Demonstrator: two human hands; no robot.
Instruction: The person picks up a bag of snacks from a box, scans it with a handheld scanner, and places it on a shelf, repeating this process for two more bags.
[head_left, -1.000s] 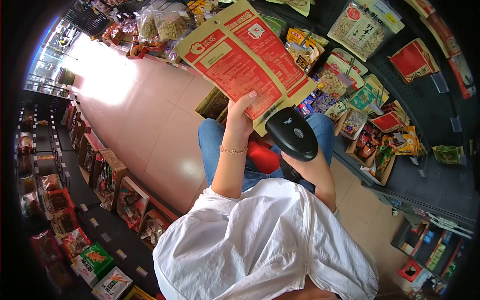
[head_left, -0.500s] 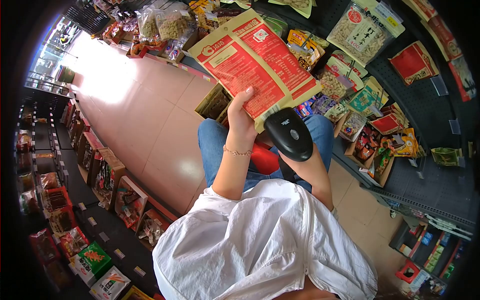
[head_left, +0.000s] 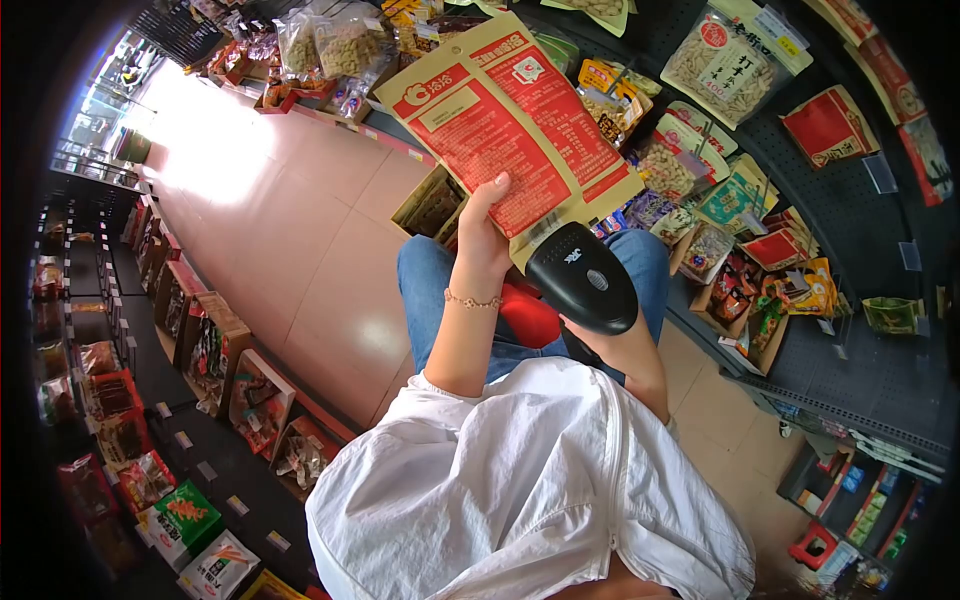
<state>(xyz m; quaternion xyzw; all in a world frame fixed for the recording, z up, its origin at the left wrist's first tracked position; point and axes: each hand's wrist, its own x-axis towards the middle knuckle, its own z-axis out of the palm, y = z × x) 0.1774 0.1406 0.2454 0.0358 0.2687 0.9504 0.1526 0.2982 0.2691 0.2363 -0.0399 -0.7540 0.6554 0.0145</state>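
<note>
Red-and-tan snack bag (head_left: 510, 130) up at 12 o'clock in view, over the knees (head_left: 645, 262), printed side facing camera, tilted with its top toward 11. Left hand (head_left: 483, 240) clamped on its lower left edge, thumb on the print, other fingers behind and hidden. Right hand (head_left: 592, 338) at 5 o'clock from the bag, grip closed round the black scanner (head_left: 585, 285) from below, most fingers hidden; cannot tell if one is on a trigger. Scanner nose sits right at the barcode (head_left: 543, 226) on the bag's bottom edge, covering part of it; cannot tell if they touch.

Handling, as judged: bottom strip wants to be flat and square to the nose, a small gap so the whole code shows, thumb clear of the bars. Bag pinched on one side only, so far corner may flop or bend; a firm left grip and steady wrist should help. Shiny film could throw glare if tipped.

Around: hanging yellow packet (head_left: 610, 95) and seed bag (head_left: 725, 65) at 1 o'clock, close behind bag's right edge, could snag or crowd it. Open carton (head_left: 408, 212) at 11 from the scanner, beside the left wrist. Dark shelf (head_left: 840, 375) at 4, bright floor patch (head_left: 215, 150) at 10
</note>
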